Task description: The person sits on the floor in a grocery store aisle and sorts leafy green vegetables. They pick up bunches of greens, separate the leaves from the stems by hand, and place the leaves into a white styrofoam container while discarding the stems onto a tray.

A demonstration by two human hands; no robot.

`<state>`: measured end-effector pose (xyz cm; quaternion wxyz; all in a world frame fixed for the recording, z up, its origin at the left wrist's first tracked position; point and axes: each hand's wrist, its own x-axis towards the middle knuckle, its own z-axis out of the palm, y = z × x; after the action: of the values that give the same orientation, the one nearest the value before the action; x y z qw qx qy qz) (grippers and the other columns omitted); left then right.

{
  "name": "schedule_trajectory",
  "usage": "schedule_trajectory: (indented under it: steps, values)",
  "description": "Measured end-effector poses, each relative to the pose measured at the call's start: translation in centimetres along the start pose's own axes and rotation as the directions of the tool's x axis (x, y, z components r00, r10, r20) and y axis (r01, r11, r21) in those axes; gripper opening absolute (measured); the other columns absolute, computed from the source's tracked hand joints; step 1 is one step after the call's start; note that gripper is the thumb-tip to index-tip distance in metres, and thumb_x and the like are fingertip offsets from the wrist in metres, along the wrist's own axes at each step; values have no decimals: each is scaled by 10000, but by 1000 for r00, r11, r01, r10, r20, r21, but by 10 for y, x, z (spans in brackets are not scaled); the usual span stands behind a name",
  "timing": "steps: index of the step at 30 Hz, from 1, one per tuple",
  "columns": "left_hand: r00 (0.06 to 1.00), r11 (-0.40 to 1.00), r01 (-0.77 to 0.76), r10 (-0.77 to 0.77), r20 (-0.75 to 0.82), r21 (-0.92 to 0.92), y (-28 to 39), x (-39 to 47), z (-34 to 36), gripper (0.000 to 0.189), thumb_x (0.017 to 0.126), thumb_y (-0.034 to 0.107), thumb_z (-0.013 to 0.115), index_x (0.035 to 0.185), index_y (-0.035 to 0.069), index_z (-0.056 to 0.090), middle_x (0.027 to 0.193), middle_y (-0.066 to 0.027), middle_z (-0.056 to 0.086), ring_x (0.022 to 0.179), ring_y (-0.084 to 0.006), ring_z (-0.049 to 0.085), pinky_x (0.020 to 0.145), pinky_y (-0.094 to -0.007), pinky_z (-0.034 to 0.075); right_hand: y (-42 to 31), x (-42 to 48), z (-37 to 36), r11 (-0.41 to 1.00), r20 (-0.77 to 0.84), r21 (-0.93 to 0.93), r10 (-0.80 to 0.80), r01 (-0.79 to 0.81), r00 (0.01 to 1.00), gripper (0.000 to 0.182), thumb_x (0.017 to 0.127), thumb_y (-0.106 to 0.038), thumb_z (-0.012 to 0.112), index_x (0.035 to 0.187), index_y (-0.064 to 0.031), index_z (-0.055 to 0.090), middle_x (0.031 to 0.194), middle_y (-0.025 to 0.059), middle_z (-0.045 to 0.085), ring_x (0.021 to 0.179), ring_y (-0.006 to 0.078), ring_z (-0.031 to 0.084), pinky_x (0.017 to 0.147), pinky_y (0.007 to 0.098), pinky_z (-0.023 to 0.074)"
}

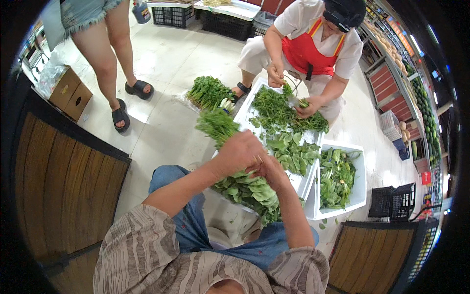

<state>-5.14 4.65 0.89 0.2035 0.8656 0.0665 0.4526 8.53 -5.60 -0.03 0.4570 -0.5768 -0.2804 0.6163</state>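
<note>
My left hand (243, 151) is closed around a bunch of fine-leaved greens (217, 126). The leaves point away from me, blurred, and their stems run behind the hand. Close against it is my right hand (270, 172), with its fingers bent at the stem end; blur hides what they grip. Below both hands lies a heap of broad-leaved greens (253, 193) near my knees. Beyond them, a white foam tray (240, 112) carries loose herbs (273, 106) at its far end and round-leaved greens (293, 152) nearer to me.
Across the tray, a person in a red apron (308, 51) handles greens. A white foam box (361, 176) with mixed greens stands at the right. Bundled greens (209, 92) lie on the floor. Another person's sandalled feet (121, 115), a cardboard box (69, 93) and wooden panels (68, 183) are leftward.
</note>
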Motion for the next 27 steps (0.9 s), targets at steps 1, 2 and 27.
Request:
schedule_trajectory:
  steps: [1,2,27]
  values:
    - [994,997,-73,74,81,-14,5,-4,5,102,707,161,576,711,89,504,781,-64,539,752,-260,520,649,-371,437,11,-6,9,978,21,209,19,-23,1000,381,918,-405,413,996,-82,598,1013,74,609,825,181,598,716,319,491]
    - [982,987,-158,159,104,-15,13,-6,12,109,686,166,576,722,94,503,777,-55,533,775,-250,522,696,-364,438,31,-1,-2,963,138,266,-4,-33,990,346,901,-292,484,1169,-74,458,1048,68,579,909,174,585,725,343,508]
    - [998,998,12,-9,65,-55,33,-14,38,190,766,203,612,706,52,514,714,-99,507,684,-291,499,633,-400,409,23,-24,-39,861,-103,447,-218,241,970,387,957,-294,396,1086,39,545,1097,115,576,1018,213,553,906,333,437]
